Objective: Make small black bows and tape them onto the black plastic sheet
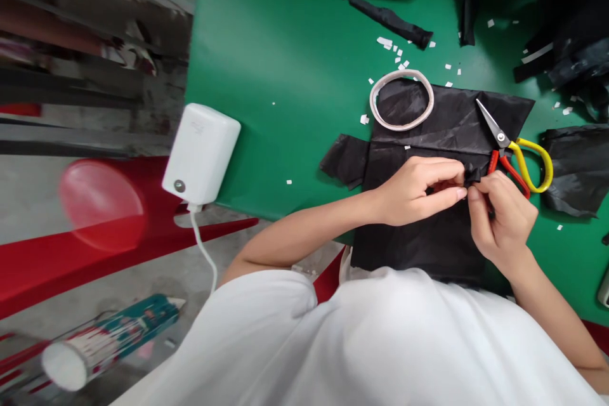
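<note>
My left hand (421,190) comes in from the left, its thumb and index finger pinching a gathered bit of black fabric (472,171). From the right, my right hand (503,216) pinches the same bit, and the fingertips of both hands nearly touch. Beneath them the black fabric sheet (409,241) lies over the table edge. A roll of white tape (375,101) rests on the sheet's upper part. Scissors (500,137) with one yellow and one red handle lie just above my right hand, blades pointing up and left.
The green table (266,44) carries white paper scraps, a rolled black strip (390,20), another black piece (578,168) at right and dark fabric at upper right. A white charger-like device (202,152) with a cable sits at the left edge, beside a red chair (28,266).
</note>
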Demonstrator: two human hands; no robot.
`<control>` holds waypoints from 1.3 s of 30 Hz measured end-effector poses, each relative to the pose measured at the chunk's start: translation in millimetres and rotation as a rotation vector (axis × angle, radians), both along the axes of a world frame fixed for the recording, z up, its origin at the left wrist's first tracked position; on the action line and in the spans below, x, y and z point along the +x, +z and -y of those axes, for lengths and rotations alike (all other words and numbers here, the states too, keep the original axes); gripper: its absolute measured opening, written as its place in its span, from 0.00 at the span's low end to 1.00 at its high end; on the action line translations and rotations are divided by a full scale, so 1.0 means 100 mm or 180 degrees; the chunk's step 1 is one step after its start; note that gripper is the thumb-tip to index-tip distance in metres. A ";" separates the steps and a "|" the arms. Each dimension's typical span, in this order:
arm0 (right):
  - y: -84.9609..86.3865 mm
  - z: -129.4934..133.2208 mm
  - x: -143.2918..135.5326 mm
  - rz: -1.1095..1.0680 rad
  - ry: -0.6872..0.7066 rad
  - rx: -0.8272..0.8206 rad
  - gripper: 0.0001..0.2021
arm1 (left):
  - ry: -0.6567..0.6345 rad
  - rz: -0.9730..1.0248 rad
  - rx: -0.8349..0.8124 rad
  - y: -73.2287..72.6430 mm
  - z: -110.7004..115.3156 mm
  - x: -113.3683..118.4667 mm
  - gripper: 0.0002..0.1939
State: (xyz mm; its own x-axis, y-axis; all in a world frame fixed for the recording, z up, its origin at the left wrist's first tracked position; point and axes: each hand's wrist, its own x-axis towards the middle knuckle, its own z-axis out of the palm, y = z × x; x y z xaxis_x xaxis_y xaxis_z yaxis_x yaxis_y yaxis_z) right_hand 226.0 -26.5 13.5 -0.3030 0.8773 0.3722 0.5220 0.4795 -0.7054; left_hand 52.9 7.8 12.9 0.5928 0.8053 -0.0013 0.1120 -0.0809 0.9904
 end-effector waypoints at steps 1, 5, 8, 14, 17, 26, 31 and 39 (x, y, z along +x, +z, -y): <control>0.00 0.00 0.00 0.0027 0.0015 0.0007 0.10 | 0.0037 0.0038 -0.0047 0.00 0.00 0.00 0.12; -0.01 0.01 0.00 -0.0002 0.0057 -0.0013 0.10 | 0.0014 0.0213 -0.0287 0.01 0.01 0.00 0.13; -0.01 0.02 -0.01 -0.0073 0.0048 0.0004 0.09 | -0.0079 0.0329 -0.0550 0.01 0.01 -0.01 0.13; -0.02 0.03 -0.01 -0.0148 0.0054 -0.0006 0.09 | -0.0126 0.0541 -0.0802 0.02 0.01 0.00 0.13; -0.02 0.03 -0.01 -0.0105 0.0028 0.0047 0.09 | -0.0165 0.0697 -0.0891 0.02 0.01 0.01 0.13; -0.08 0.01 0.00 0.0473 -0.0024 0.0685 0.08 | -0.0109 0.0389 -0.0415 0.00 -0.01 0.00 0.13; -0.08 0.01 0.03 0.0744 -0.0049 0.0812 0.08 | -0.0151 0.0222 0.0067 0.00 -0.01 -0.01 0.11; -0.09 0.01 0.04 0.0661 -0.0010 0.0960 0.07 | -0.0236 0.0329 -0.0370 0.01 0.01 -0.01 0.13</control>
State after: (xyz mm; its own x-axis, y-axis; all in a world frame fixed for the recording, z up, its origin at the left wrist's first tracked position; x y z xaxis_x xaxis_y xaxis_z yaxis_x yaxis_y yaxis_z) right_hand 230.1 -27.4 4.3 -0.3967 0.7386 0.5451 0.6410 0.6479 -0.4114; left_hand 52.2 7.3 14.1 0.6524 0.7573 -0.0277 0.0069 0.0306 0.9995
